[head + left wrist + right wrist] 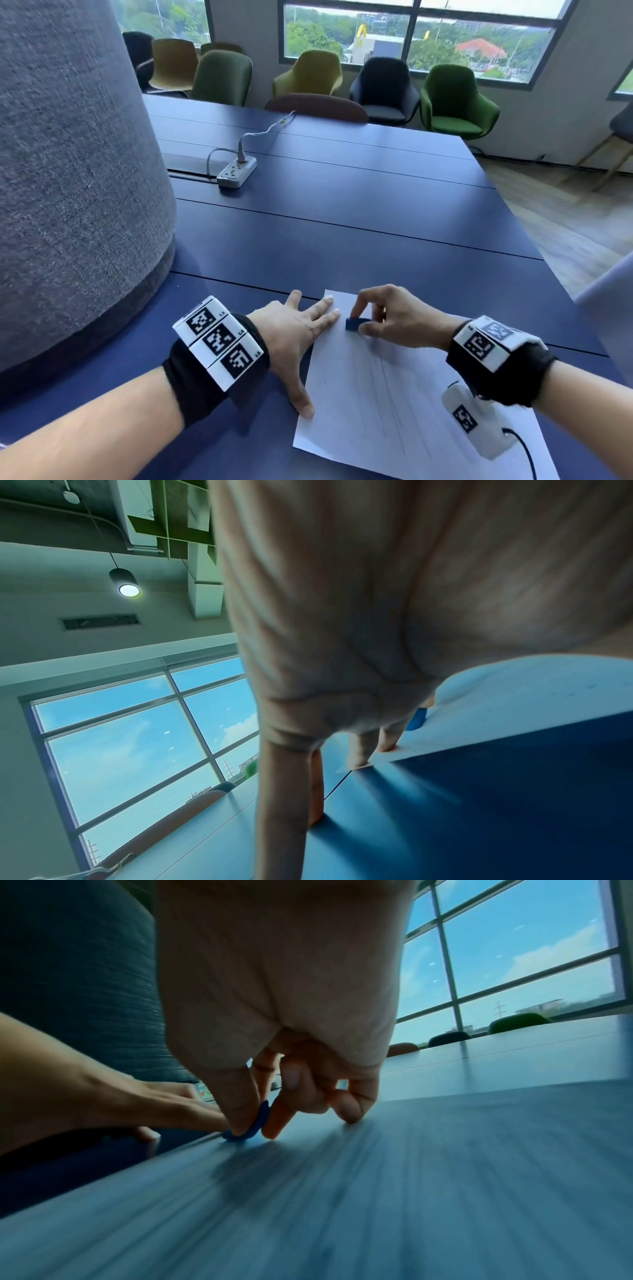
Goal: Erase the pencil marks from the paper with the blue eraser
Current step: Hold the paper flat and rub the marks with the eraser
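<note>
The paper (394, 383) lies at the near edge of the blue bench (342, 212). The left hand (294, 337) is spread flat, fingertips pressing the sheet's far left corner and thumb on its left edge. The right hand (394, 318) pinches the blue eraser (354, 323) between thumb and fingers, its tip on the paper near that far corner (faint pencil lines run down the sheet). A power strip (236, 171) sits farther back.

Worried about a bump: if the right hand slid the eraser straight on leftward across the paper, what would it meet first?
Probably the left hand's fingertips, pressed flat on the paper just beside the blue eraser in the right hand; the gap looks small.
</note>
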The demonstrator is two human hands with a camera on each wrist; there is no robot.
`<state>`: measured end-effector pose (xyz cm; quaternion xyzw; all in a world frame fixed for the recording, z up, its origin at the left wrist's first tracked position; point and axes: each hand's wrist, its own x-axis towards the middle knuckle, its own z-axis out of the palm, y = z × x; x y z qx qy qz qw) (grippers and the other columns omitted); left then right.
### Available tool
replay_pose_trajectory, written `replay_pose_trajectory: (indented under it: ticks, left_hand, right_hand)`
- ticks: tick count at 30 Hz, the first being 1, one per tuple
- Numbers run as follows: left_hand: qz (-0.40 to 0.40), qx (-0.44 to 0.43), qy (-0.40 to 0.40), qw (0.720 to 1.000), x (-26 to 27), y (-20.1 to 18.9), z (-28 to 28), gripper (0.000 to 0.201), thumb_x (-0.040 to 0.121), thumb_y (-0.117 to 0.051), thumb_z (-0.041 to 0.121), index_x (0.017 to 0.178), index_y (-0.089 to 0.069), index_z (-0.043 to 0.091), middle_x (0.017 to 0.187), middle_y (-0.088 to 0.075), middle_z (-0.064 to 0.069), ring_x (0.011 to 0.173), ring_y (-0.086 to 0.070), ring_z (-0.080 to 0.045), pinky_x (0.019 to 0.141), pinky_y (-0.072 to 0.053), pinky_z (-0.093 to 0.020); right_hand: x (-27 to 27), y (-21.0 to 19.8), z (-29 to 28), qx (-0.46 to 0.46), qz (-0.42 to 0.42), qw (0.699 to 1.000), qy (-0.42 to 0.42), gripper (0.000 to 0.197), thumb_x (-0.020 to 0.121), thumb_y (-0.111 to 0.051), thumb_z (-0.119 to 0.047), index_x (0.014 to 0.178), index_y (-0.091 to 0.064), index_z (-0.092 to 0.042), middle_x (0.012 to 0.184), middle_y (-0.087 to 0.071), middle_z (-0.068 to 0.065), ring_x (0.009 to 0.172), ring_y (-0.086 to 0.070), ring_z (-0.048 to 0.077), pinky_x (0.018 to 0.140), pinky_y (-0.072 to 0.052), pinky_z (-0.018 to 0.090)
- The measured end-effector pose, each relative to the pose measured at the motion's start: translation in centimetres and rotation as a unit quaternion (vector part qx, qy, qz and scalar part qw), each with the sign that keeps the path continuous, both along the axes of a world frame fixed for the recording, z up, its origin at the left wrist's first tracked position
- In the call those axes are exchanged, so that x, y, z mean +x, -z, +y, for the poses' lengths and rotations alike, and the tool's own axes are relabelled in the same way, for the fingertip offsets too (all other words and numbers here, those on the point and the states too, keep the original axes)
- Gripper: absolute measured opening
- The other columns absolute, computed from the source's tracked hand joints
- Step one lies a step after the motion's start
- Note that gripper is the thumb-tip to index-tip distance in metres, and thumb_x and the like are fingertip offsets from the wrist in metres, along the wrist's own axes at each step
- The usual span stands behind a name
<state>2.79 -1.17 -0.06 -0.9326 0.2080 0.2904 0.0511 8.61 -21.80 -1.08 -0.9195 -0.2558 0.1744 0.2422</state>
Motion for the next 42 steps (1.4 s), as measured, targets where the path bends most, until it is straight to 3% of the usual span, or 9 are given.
replay_pose_trajectory:
  ticks: [4,8,13,17,22,27,32,37,42]
  left_hand:
    - [0.001,0.0,0.001,1.0,-0.1,0.0,0.0,0.146,0.051,-0.081,0.074,0.154,0.015,0.035,0.159,0.022,0.021,0.144,-0.004,-0.031,0.108,-0.037,-0.048]
    - [0.006,0.003,-0.009,1.0,0.0,0.1,0.0,0.147,0.05,-0.081,0.074,0.154,0.016,0.036,0.159,0.024,0.021,0.145,-0.001,-0.032,0.108,-0.037,-0.051]
    - [0.013,0.005,-0.003,1.0,0.0,-0.4,-0.3,0.146,0.054,-0.083,0.07,0.155,0.016,0.033,0.16,0.023,0.018,0.146,0.002,-0.033,0.111,-0.031,-0.047]
    - [0.015,0.009,-0.013,1.0,0.0,-0.3,-0.4,0.147,0.052,-0.083,0.07,0.154,0.016,0.035,0.159,0.024,0.019,0.148,0.005,-0.035,0.112,-0.032,-0.051]
    - [0.009,0.017,0.001,1.0,-0.1,-0.7,-0.7,0.145,0.056,-0.083,0.068,0.155,0.016,0.03,0.161,0.022,0.014,0.147,0.003,-0.035,0.111,-0.027,-0.046]
    - [0.005,0.017,0.001,1.0,-0.1,-0.5,-0.5,0.144,0.055,-0.083,0.069,0.155,0.014,0.034,0.161,0.021,0.014,0.146,-0.001,-0.036,0.108,-0.032,-0.045]
    - [0.0,0.026,0.008,1.0,0.0,-0.6,-0.8,0.142,0.055,-0.083,0.069,0.154,0.014,0.038,0.162,0.02,0.011,0.146,-0.003,-0.038,0.106,-0.033,-0.046]
    - [-0.001,0.027,0.003,1.0,-0.1,-0.6,-0.9,0.142,0.055,-0.083,0.068,0.154,0.014,0.038,0.162,0.02,0.011,0.145,-0.005,-0.037,0.107,-0.032,-0.045]
    - [-0.006,0.025,0.008,1.0,-0.1,-0.5,-0.9,0.142,0.053,-0.083,0.069,0.153,0.014,0.041,0.162,0.02,0.012,0.143,-0.008,-0.036,0.103,-0.036,-0.044]
  right_hand:
    - [0.9,0.3,-0.8,0.002,-0.044,0.997,0.062,0.012,0.083,-0.064,-0.021,0.091,-0.06,-0.029,0.068,-0.054,-0.01,0.065,-0.051,0.005,0.062,-0.041,0.022]
    - [-1.1,0.2,-0.6,-0.004,0.0,1.0,-0.01,0.011,0.084,-0.064,-0.022,0.093,-0.061,-0.028,0.065,-0.051,-0.01,0.06,-0.048,0.005,0.06,-0.041,0.019]
    - [0.8,0.2,-0.9,-0.004,-0.053,0.996,0.071,0.011,0.085,-0.062,-0.021,0.094,-0.056,-0.026,0.07,-0.052,-0.01,0.069,-0.052,0.013,0.066,-0.04,0.026]
    - [-1.1,0.2,-0.7,-0.003,-0.006,1.0,0.004,0.011,0.085,-0.063,-0.021,0.092,-0.058,-0.028,0.065,-0.05,-0.01,0.058,-0.047,0.007,0.059,-0.038,0.021]
    - [0.3,0.0,-0.8,-0.008,-0.049,0.997,0.056,0.012,0.087,-0.061,-0.021,0.099,-0.059,-0.023,0.068,-0.051,-0.011,0.067,-0.051,0.012,0.064,-0.038,0.024]
    - [-2.0,-0.1,-0.7,-0.01,0.001,1.0,-0.01,0.01,0.086,-0.062,-0.021,0.095,-0.06,-0.026,0.063,-0.049,-0.009,0.055,-0.045,0.005,0.054,-0.034,0.016]
    - [-0.6,0.0,-1.1,0.0,-0.047,0.997,0.055,0.01,0.087,-0.061,-0.019,0.096,-0.059,-0.023,0.066,-0.051,-0.01,0.065,-0.05,0.011,0.06,-0.037,0.023]
    - [-2.9,-0.3,-0.8,0.0,0.011,0.999,-0.047,0.013,0.084,-0.063,-0.018,0.089,-0.061,-0.029,0.061,-0.046,-0.009,0.052,-0.043,0.005,0.053,-0.034,0.014]
    - [-1.3,-0.2,-1.0,0.004,-0.023,1.0,0.017,0.011,0.085,-0.063,-0.019,0.092,-0.06,-0.026,0.064,-0.05,-0.009,0.056,-0.046,0.004,0.056,-0.038,0.019]
